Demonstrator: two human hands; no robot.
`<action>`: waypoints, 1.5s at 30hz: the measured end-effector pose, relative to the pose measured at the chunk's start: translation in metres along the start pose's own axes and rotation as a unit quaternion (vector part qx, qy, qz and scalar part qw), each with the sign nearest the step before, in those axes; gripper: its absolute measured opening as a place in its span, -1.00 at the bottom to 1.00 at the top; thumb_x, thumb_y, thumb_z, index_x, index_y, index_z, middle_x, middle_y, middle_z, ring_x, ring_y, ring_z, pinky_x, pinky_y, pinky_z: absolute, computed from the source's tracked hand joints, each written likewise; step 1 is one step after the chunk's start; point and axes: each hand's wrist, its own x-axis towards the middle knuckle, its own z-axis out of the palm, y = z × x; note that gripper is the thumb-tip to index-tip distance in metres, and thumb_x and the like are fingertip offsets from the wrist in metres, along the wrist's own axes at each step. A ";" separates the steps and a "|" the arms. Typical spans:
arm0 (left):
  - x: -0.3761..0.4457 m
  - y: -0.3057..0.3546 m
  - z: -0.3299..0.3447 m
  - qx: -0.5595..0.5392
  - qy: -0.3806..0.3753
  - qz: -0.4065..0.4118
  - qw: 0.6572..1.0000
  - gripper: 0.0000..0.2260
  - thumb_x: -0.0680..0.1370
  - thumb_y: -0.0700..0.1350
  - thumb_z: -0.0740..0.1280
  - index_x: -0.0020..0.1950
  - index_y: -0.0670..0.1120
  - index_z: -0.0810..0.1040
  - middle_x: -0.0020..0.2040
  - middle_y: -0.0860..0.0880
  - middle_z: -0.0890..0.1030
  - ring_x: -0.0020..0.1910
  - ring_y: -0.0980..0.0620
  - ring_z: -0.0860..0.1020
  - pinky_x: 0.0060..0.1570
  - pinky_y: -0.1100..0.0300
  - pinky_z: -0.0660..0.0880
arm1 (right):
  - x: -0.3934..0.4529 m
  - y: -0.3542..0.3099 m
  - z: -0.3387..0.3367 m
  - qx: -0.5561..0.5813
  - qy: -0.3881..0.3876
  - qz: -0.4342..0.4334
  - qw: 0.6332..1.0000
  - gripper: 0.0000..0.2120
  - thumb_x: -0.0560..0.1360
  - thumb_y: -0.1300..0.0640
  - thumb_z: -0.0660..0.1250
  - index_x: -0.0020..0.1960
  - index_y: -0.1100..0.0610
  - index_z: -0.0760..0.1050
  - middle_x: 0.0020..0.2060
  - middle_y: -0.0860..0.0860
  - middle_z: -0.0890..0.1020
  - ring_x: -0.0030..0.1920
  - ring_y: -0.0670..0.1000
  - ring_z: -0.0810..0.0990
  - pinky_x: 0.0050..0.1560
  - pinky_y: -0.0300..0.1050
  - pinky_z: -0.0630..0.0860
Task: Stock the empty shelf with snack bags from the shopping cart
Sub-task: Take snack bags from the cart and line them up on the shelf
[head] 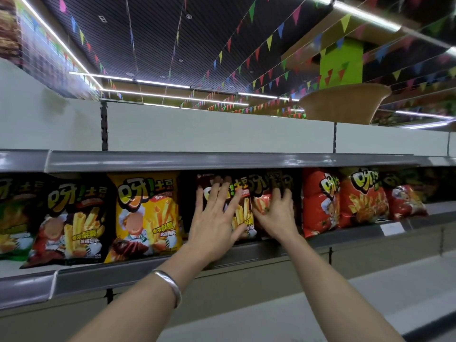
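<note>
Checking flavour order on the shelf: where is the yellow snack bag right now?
In the head view the yellow snack bag stands left of centre on the stocked shelf, between a dark bag and the brown bag under the left hand.

Single head-worn view, close, angled slightly upward at the shelf.

Yellow bag, dark brown bag, red bags, grey shelf.
</note>
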 end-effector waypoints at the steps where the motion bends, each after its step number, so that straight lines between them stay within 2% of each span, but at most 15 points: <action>1: 0.000 0.000 0.000 0.000 -0.004 0.001 1.000 -0.30 0.54 0.36 -0.03 0.59 0.01 0.19 0.55 -0.18 0.27 0.54 -0.18 0.20 0.48 -0.23 -0.05 | -0.002 0.002 0.001 0.026 0.017 0.003 1.000 -0.23 0.45 -0.10 0.47 0.48 0.22 0.23 0.47 0.27 0.18 0.44 0.30 0.25 0.41 0.16 0.31; 6: -0.001 -0.006 0.006 0.015 0.040 0.001 0.999 -0.29 0.52 0.36 0.03 0.55 0.00 0.29 0.48 -0.17 0.39 0.48 -0.17 0.33 0.39 -0.24 0.09 | -0.002 0.012 0.007 0.097 0.038 0.004 0.994 -0.19 0.50 -0.06 0.44 0.56 0.23 0.13 0.53 0.22 0.09 0.52 0.23 0.13 0.49 0.10 0.20; 10: 0.000 -0.008 0.012 0.020 0.070 0.005 0.997 -0.29 0.51 0.36 0.03 0.55 -0.01 0.28 0.48 -0.19 0.38 0.49 -0.18 0.27 0.40 -0.25 0.08 | -0.004 0.019 0.008 0.146 0.053 -0.007 0.988 -0.18 0.51 -0.01 0.44 0.58 0.21 0.07 0.52 0.17 0.07 0.53 0.17 0.12 0.52 0.02 0.16; 13: 0.001 -0.007 0.013 0.019 0.068 0.001 0.997 -0.29 0.50 0.36 0.03 0.54 -0.02 0.30 0.47 -0.19 0.40 0.48 -0.19 0.33 0.40 -0.25 0.08 | -0.011 0.022 0.013 0.172 0.095 -0.032 0.980 -0.17 0.52 0.04 0.42 0.61 0.12 0.01 0.50 0.14 0.09 0.52 0.13 0.12 0.51 -0.01 0.13; 17: 0.005 -0.003 0.018 0.028 0.067 0.005 0.997 -0.29 0.50 0.34 0.01 0.54 -0.03 0.32 0.45 -0.20 0.42 0.46 -0.21 0.35 0.41 -0.26 0.05 | -0.011 0.022 0.018 0.121 0.097 -0.032 0.987 -0.18 0.55 0.03 0.37 0.62 0.02 -0.06 0.51 0.19 0.02 0.51 0.14 0.05 0.49 0.02 0.05; 20: 0.006 0.001 0.015 0.033 0.056 0.006 0.998 -0.28 0.53 0.34 -0.02 0.58 -0.04 0.21 0.51 -0.21 0.33 0.51 -0.21 0.25 0.44 -0.27 -0.06 | -0.004 0.016 0.019 0.044 0.053 0.019 0.997 -0.26 0.58 -0.07 0.30 0.60 0.12 0.02 0.53 0.27 -0.04 0.51 0.30 0.03 0.48 0.19 0.10; 23: 0.004 0.003 0.013 0.026 0.045 0.023 0.998 -0.28 0.58 0.34 -0.01 0.63 -0.01 -0.02 0.61 -0.20 0.07 0.58 -0.20 -0.01 0.45 -0.28 -0.21 | -0.006 0.015 0.018 0.034 0.047 0.031 0.998 -0.23 0.57 -0.11 0.28 0.60 0.12 -0.02 0.55 0.26 -0.07 0.53 0.30 0.01 0.50 0.22 0.08; 26: 0.001 0.001 0.012 0.026 0.063 0.038 0.997 -0.28 0.56 0.35 0.00 0.62 0.00 0.04 0.62 -0.18 -0.02 0.59 -0.18 -0.11 0.48 -0.31 -0.15 | -0.012 0.015 0.018 0.023 0.058 0.019 0.998 -0.14 0.55 -0.17 0.30 0.62 0.08 -0.13 0.56 0.23 -0.09 0.55 0.28 0.00 0.51 0.23 0.05; 29: -0.002 0.001 0.013 0.037 0.077 0.060 0.995 -0.25 0.56 0.37 0.11 0.62 0.01 0.02 0.62 -0.18 -0.15 0.60 -0.17 -0.21 0.47 -0.33 -0.15 | -0.017 0.011 0.017 0.010 0.067 0.003 0.998 -0.13 0.55 -0.20 0.27 0.62 0.05 -0.16 0.57 0.21 -0.12 0.56 0.25 -0.02 0.53 0.25 0.02; 33: -0.005 0.006 0.005 0.043 0.073 0.066 0.994 -0.23 0.54 0.32 0.23 0.63 0.03 0.03 0.62 -0.19 -0.16 0.60 -0.17 -0.21 0.47 -0.32 -0.15 | -0.027 0.003 0.011 0.036 0.128 -0.026 0.991 -0.30 0.61 -0.15 0.14 0.62 0.06 -0.06 0.58 0.15 -0.07 0.57 0.18 -0.02 0.53 0.27 -0.01; 36: -0.010 0.009 0.004 0.041 0.085 0.076 0.993 -0.23 0.54 0.24 0.30 0.63 0.02 0.04 0.62 -0.19 -0.12 0.60 -0.16 -0.18 0.47 -0.32 -0.14 | -0.036 -0.005 0.008 0.062 0.169 -0.053 0.982 -0.34 0.59 -0.13 0.07 0.60 0.10 0.05 0.56 0.10 0.04 0.54 0.14 0.06 0.52 0.25 0.08; 40: -0.022 0.010 0.004 0.017 0.120 0.081 0.989 -0.25 0.50 0.16 0.37 0.61 0.00 0.16 0.62 -0.20 0.03 0.60 -0.18 -0.04 0.46 -0.34 -0.02 | -0.044 -0.011 0.000 0.071 0.223 -0.084 0.969 -0.40 0.59 -0.07 0.11 0.56 0.17 0.16 0.50 0.13 0.15 0.47 0.13 0.17 0.47 0.10 0.14; 43: -0.036 0.008 0.000 0.000 0.150 0.086 0.985 -0.26 0.49 0.12 0.39 0.60 -0.01 0.18 0.61 -0.20 0.05 0.60 -0.18 -0.03 0.46 -0.33 0.01 | -0.050 -0.019 -0.007 0.085 0.270 -0.108 0.953 -0.43 0.58 -0.01 0.16 0.51 0.24 0.24 0.43 0.16 0.24 0.39 0.13 0.23 0.43 -0.14 0.08; 45: -0.049 0.004 -0.008 -0.021 0.165 0.085 0.982 -0.26 0.48 0.10 0.39 0.60 -0.01 0.17 0.61 -0.20 0.08 0.60 -0.19 -0.02 0.46 -0.33 0.02 | -0.059 -0.034 -0.011 0.103 0.291 -0.128 0.943 -0.46 0.58 0.02 0.17 0.48 0.26 0.28 0.38 0.16 0.27 0.36 0.13 0.26 0.41 -0.14 0.12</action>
